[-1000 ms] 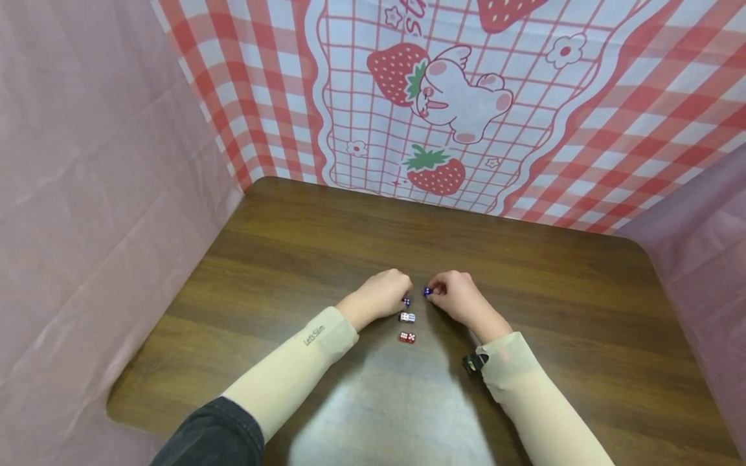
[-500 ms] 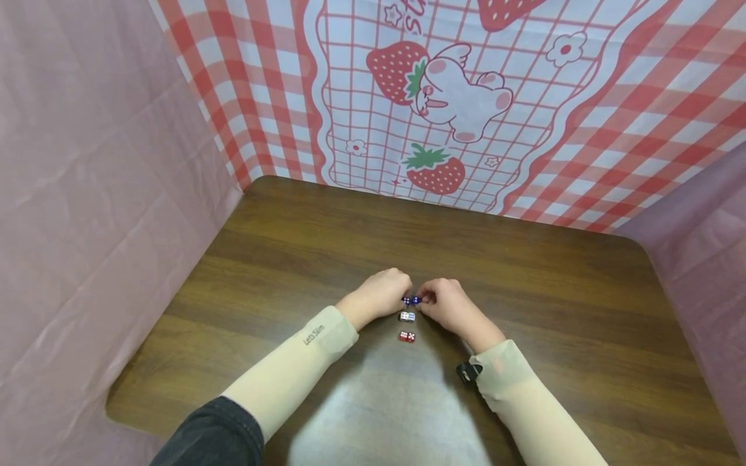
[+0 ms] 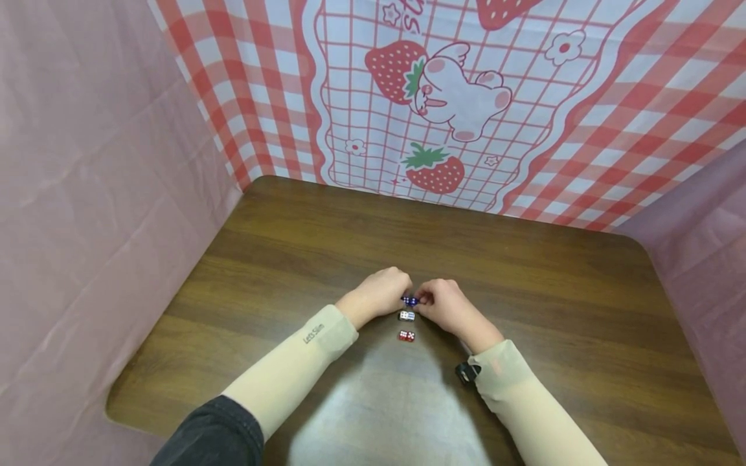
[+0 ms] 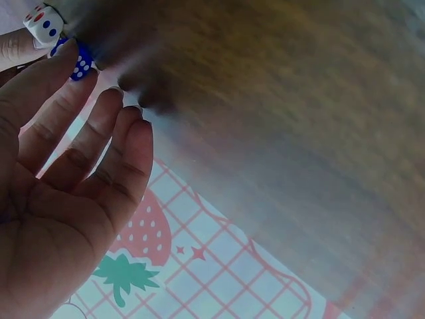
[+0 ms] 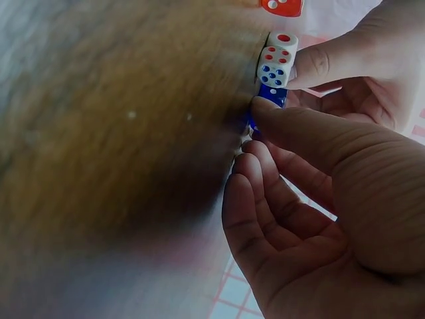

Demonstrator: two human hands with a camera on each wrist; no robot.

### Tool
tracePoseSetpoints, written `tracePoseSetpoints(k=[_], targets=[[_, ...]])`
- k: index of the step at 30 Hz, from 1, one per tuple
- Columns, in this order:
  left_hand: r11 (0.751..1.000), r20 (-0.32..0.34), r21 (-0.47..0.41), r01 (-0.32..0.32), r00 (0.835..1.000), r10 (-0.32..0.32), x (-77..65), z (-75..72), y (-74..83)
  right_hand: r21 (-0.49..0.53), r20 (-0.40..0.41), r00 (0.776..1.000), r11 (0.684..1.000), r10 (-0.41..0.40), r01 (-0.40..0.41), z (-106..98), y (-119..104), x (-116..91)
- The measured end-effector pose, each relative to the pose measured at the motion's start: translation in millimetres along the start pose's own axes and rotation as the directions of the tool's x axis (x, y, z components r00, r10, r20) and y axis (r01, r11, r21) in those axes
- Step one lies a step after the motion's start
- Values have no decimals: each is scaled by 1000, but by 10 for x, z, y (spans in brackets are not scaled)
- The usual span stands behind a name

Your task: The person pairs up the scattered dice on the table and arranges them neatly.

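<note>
Two blue dice point(image 3: 410, 301) sit side by side on the wooden table between my hands. My left hand point(image 3: 381, 291) pinches the left one from its side; in the left wrist view, thumb and forefinger meet on a blue die point(image 4: 81, 65) with white pips. From the other side my right hand point(image 3: 444, 304) pinches the right one, the thumb partly covering blue faces point(image 5: 272, 96) in the right wrist view. Just nearer to me lies a pair of white dice point(image 3: 406, 316), and below that a pair of red dice point(image 3: 406, 336). The three pairs form a short column.
The brown wooden table point(image 3: 303, 233) has rounded corners. Behind it hangs a red-and-white checked cloth point(image 3: 280, 97) with strawberries, and pink cloth point(image 3: 105, 194) covers the left side. A black strap piece point(image 3: 467, 373) sits at the right wrist.
My right hand has moved left and toward me, bringing its blue die up beside the other one. The left hand has stayed in place on its die.
</note>
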State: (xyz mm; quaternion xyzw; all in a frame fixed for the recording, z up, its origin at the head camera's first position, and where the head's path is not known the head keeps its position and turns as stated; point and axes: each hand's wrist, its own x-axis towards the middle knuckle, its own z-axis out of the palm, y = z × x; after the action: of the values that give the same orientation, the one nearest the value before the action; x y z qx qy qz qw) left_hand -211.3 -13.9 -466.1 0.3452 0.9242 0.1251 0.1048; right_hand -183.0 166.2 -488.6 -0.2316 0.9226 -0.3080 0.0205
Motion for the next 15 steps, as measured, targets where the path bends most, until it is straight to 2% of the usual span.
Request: tracePoseSetpoints(k=[15], targets=[[1000,6,-17,-22,1000,22,7,3,-3,-4,-6,1000,1000,-9,9,-14,-10,-5]])
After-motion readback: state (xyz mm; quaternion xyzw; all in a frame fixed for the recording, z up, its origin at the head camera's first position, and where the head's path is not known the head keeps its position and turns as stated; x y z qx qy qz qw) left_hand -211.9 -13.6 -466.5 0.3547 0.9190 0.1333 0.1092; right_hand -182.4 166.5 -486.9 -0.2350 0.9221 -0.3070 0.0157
